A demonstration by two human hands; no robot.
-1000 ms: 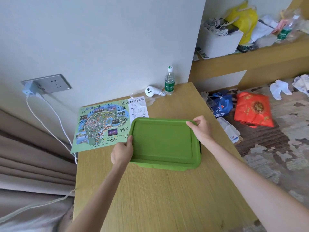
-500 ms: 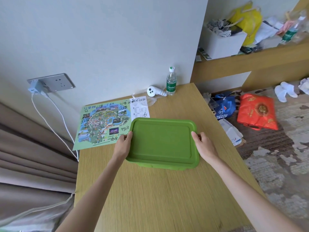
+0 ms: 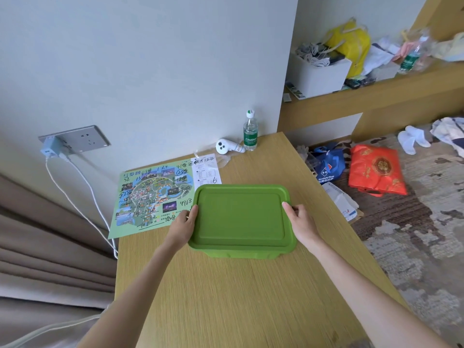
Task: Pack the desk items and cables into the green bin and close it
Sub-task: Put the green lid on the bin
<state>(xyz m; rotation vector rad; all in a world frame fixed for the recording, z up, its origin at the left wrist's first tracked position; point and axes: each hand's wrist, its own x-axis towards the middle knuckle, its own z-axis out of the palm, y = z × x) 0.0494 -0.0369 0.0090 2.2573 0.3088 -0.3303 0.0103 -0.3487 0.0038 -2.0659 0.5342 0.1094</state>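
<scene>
Closure appeared to be in progress: the lid (image 3: 241, 217) sat on the green bin (image 3: 241, 252), which stood at the middle of the worktop (image 3: 238, 302). The left hand (image 3: 182, 227) clasped the left rim and the right hand (image 3: 300, 222) the right rim, thumbs on top and grip closed, probably to seat the lid evenly. A printed map (image 3: 150, 197) lay just beside the bin on the left. A water bottle (image 3: 250, 133) and white controller (image 3: 227, 146) stood by the wall, unpacked.

"Cestbon" on bottle (image 3: 250, 135), "Domino's" on bag (image 3: 328, 167)
</scene>
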